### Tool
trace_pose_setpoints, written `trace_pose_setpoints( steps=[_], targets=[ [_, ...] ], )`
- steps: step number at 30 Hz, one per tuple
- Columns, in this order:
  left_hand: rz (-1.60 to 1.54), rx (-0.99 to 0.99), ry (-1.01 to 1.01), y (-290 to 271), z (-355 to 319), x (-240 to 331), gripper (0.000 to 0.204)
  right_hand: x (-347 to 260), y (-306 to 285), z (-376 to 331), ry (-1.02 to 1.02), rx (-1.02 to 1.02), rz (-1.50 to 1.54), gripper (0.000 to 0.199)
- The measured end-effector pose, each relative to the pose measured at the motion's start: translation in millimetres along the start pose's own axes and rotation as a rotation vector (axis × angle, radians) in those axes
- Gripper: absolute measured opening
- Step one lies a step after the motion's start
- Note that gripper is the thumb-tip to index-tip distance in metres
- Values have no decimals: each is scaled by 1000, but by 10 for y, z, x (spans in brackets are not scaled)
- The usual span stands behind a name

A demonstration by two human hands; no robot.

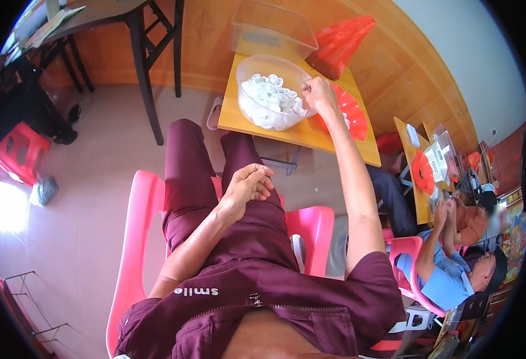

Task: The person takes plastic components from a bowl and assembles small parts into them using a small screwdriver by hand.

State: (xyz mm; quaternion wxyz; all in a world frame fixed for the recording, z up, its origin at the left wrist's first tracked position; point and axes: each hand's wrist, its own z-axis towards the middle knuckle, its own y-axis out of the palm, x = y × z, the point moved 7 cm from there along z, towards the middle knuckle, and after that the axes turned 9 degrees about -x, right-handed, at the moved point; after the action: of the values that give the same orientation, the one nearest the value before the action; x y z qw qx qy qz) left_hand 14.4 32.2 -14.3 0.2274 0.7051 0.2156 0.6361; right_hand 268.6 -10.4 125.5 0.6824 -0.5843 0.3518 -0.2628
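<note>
My right hand [319,94] is stretched over the table at the right rim of a large clear plastic bowl [252,67]. Its fingers are pinched together, and whatever they hold is too small to name. Many small white and clear plastic pieces [270,96] fill the bowl. Partly behind my right wrist lies a red scalloped dish [354,113] with a few whitish pieces in it. My left hand [248,188] hovers above my lap, away from the table, its fingers curled in and the thumb laid over them. Anything inside it is hidden.
The bowl stands on a yellow wooden table [230,113], with a clear rectangular tub [275,30] and a red plastic bag [342,48] behind. I sit in a pink plastic chair [132,239]. At right, people work at another table [421,203]. A dark table [95,18] stands far left.
</note>
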Motion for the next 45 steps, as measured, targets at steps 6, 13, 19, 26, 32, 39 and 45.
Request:
trace_pose_setpoints(
  steps=[6, 13, 19, 26, 32, 39, 45],
  targets=[
    [-23, 11, 17, -35, -17, 3, 23, -36, 463, 325, 66, -255, -246, 25],
    [-47, 18, 45, -48, -24, 40, 22, 132, 639, 521, 162, -207, -249, 28],
    [-31, 31, 34, -57, -34, 32, 22, 133, 639, 495, 200, -369, -208, 26],
    [-26, 32, 32, -79, -12, 7, 23, 359, 331, 510, 199, -261, 489, 13],
    [-25, 36, 27, -72, 1, 2, 21, 198, 118, 191, 27, -427, 1197, 17],
    [52, 107, 329, 24, -177, 580, 29, -532, 205, -1060, -291, -666, 1708, 28],
    [265, 40, 501, 300, -193, 756, 27, -732, 568, -1716, -295, -769, 1909, 24]
  ],
)
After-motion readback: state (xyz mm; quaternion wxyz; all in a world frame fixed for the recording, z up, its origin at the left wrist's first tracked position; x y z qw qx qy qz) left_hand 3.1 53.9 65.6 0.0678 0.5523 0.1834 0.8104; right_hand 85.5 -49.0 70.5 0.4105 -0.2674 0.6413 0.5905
